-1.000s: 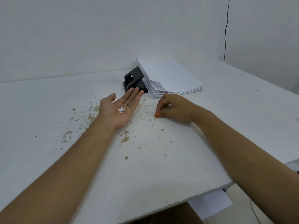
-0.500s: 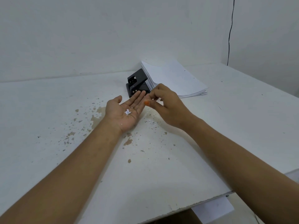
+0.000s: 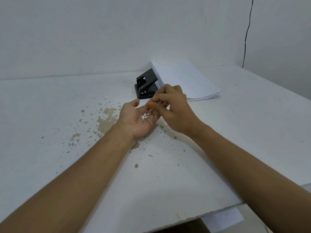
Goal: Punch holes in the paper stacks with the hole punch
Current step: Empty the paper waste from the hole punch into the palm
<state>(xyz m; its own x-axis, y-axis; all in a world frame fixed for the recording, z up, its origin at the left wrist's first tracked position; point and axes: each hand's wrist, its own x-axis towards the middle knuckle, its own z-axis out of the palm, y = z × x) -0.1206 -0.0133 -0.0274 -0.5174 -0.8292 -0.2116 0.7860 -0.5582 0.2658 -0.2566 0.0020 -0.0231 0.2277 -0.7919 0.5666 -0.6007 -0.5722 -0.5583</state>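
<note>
**A:** What are my fingers doing?

**B:** The fingers (image 3: 152, 105) of your right hand (image 3: 175, 111) are curled and pressed together at the tips, pinching over your left palm. Whether a paper scrap sits between them, I cannot tell. Your left hand (image 3: 137, 119) lies palm up on the counter (image 3: 50, 115), fingers relaxed and spread a little, cradling a small heap of white paper dots (image 3: 144, 116).

**A:** And the things for the task?

**B:** The black hole punch (image 3: 146, 84) sits on the counter just beyond your hands, handle raised, nobody touching it. The paper stack (image 3: 185, 79) lies to its right, its near edge touching or just beside the punch; tiny holes show near its far edge. Brown stains (image 3: 107, 118) mark the counter to the left of your left hand. A black cable (image 3: 247, 34) hangs down the wall at the far right.

**A:** Which step is this?

**B:** It looks like clean-up of punch waste, not punching. Next, you would likely need to get rid of the dots, free both hands, then reach forward for the stack and punch.
</note>
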